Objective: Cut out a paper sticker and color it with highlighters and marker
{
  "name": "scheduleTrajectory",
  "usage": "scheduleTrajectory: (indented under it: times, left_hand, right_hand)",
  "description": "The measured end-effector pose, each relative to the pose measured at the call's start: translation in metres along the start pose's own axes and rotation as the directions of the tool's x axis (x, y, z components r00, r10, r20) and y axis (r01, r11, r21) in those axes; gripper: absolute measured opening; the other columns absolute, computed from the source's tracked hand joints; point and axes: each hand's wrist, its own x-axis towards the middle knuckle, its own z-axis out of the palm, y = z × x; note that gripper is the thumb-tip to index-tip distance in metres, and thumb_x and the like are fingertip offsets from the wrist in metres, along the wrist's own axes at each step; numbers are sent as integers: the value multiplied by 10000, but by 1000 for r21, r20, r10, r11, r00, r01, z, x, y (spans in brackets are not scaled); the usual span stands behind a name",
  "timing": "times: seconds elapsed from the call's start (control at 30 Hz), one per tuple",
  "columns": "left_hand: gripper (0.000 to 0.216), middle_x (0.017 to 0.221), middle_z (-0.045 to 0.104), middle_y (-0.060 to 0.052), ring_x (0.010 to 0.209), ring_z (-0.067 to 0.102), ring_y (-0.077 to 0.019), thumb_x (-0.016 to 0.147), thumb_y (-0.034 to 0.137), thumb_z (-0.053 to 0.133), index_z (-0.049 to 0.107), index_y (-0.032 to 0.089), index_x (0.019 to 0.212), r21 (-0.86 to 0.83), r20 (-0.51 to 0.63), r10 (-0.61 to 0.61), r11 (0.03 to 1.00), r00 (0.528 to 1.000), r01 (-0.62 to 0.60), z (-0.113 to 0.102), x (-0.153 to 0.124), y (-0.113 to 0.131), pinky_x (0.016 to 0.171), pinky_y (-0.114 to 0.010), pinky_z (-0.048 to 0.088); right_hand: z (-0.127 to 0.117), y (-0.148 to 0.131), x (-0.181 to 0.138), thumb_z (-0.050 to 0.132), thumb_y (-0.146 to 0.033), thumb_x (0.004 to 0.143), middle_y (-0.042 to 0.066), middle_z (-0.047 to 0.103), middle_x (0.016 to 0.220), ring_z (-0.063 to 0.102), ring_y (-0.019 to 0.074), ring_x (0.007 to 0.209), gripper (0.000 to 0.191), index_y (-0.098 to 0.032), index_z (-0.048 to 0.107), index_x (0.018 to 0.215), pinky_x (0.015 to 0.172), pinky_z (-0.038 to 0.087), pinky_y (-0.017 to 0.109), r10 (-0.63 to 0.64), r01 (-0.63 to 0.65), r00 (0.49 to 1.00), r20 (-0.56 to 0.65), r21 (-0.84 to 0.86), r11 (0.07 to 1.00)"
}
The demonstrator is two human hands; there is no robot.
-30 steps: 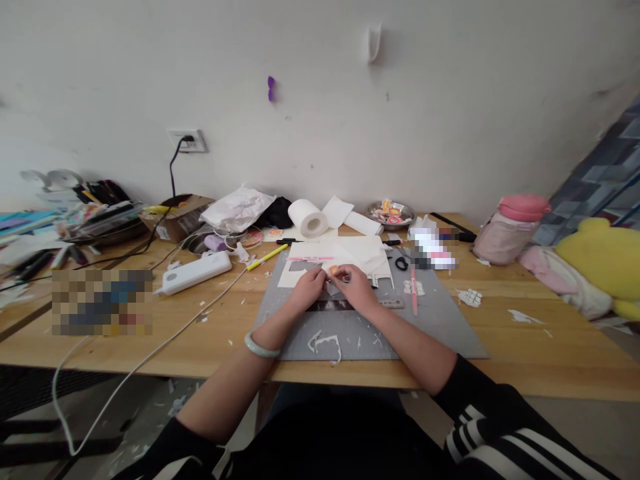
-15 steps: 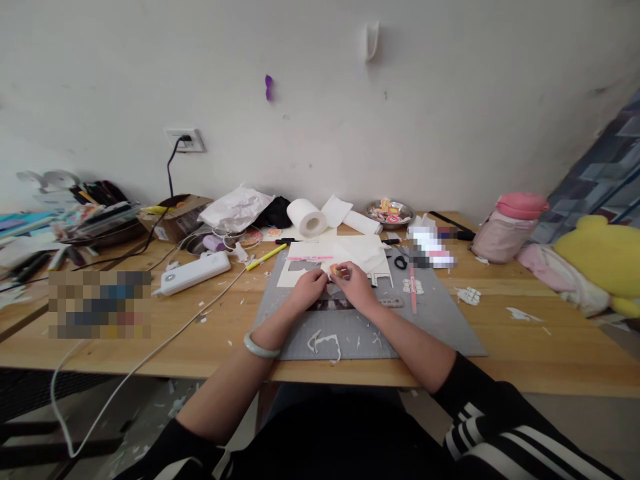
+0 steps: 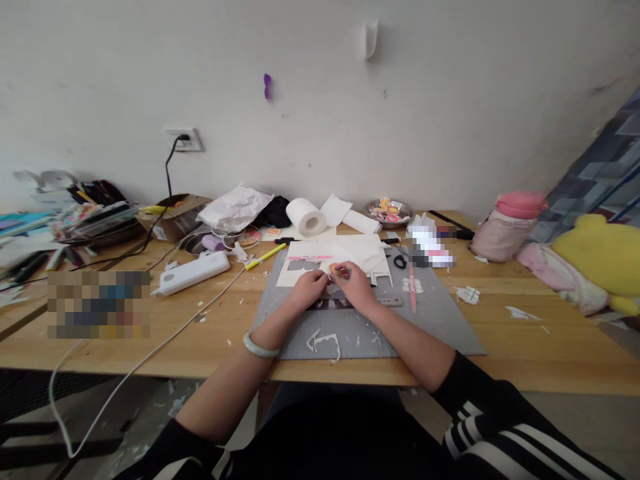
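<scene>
Both of my hands meet over the grey cutting mat [image 3: 440, 327] at the middle of the wooden table. My right hand [image 3: 356, 285] pinches a small orange and pink sticker piece [image 3: 334, 269] between thumb and fingers. My left hand [image 3: 309, 288] has its fingers curled and pinches at the same piece from the left. A pale green bangle [image 3: 259, 347] sits on my left wrist. White paper sheets [image 3: 365, 253] with a pink strip lie just beyond my fingers.
Black scissors [image 3: 400, 261], a pink pen [image 3: 413, 290] and a yellow pen [image 3: 266, 256] lie near the mat. Farther back stand a toilet roll [image 3: 306, 217], a metal dish of stickers [image 3: 389, 212], a white power strip [image 3: 193, 272] and a pink bottle [image 3: 510, 227]. Paper scraps litter the mat.
My hands stay pinched on the small piece with only tiny finger shifts. The view has drifted slightly.
</scene>
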Motion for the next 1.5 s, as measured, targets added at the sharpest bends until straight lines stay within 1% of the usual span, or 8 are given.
scheduleTrajectory:
  times: [0.17, 0.4, 0.5, 0.67, 0.9, 1.2, 1.37, 1.5]
  left_hand:
    - [259, 935, 627, -42, 784, 615, -151, 897, 351, 520, 595, 125, 1000, 5, 2, -11, 1000, 1000, 11, 0, 1, 1, 697, -325, 531]
    - [261, 955, 627, -48, 802, 616, -155, 898, 350, 518, 592, 128, 1015, 3, 27, -7, 1000, 1000, 7, -1, 2, -1, 712, -334, 531]
    - [259, 942, 627, -45, 789, 615, -150, 899, 350, 517, 592, 127, 1008, -5, 28, 3, 1000, 1000, -3, 0, 1, -1, 703, -329, 531]
    - [251, 893, 626, -36, 740, 610, -134, 903, 346, 512, 591, 123, 986, -29, 13, 33, 999, 999, -33, -1, 0, 0, 671, -310, 528]
    - [244, 873, 624, -31, 727, 607, -130, 903, 340, 514, 591, 120, 975, -25, -12, 65, 998, 998, -65, -1, -2, 0, 659, -303, 526]
    - [239, 900, 631, -36, 790, 616, -151, 896, 337, 524, 602, 119, 952, 41, -42, 151, 988, 988, -149, -2, -1, -1, 716, -334, 525]
    - [237, 904, 630, -37, 799, 616, -153, 897, 335, 523, 602, 119, 954, 85, -47, 177, 981, 983, -173, -2, -1, 0, 724, -339, 524]
    - [229, 903, 629, -36, 802, 612, -152, 897, 331, 524, 602, 122, 949, 125, -61, 197, 974, 978, -189, -1, -3, 1, 735, -344, 519]
  right_hand:
    - [0, -1, 0, 563, -315, 886, 35, 630, 922, 612, 145, 798, 195, -134, 603, 944, 741, 520, 343, -4, 4, 1000, 2, 2, 1000]
    - [1, -4, 0, 571, -305, 881, 40, 630, 951, 612, 158, 843, 188, -133, 605, 949, 773, 515, 362, -31, 31, 1000, -6, 26, 999]
    - [2, -4, 0, 573, -300, 879, 43, 626, 965, 611, 166, 859, 201, -133, 597, 989, 786, 512, 376, -25, 26, 1000, -8, 41, 999]
    - [2, -2, -1, 573, -291, 880, 61, 608, 1041, 608, 183, 905, 275, -145, 555, 1113, 804, 513, 395, -9, 9, 1000, -6, 77, 997]
    - [1, -2, -1, 574, -288, 878, 61, 609, 1041, 606, 188, 916, 279, -148, 554, 1119, 819, 507, 406, -9, 8, 1000, 6, 110, 994]
    - [3, -1, -2, 569, -284, 883, 61, 613, 1041, 607, 189, 926, 265, -145, 562, 1109, 824, 507, 408, -4, 3, 1000, 10, 168, 986]
    - [5, 0, -1, 566, -276, 886, 60, 616, 1039, 613, 183, 912, 251, -145, 567, 1100, 813, 515, 399, 9, -13, 1000, 17, 208, 978]
    - [5, -1, 0, 568, -271, 885, 65, 611, 1062, 609, 190, 937, 256, -147, 564, 1108, 821, 515, 404, 18, -24, 1000, 24, 248, 969]
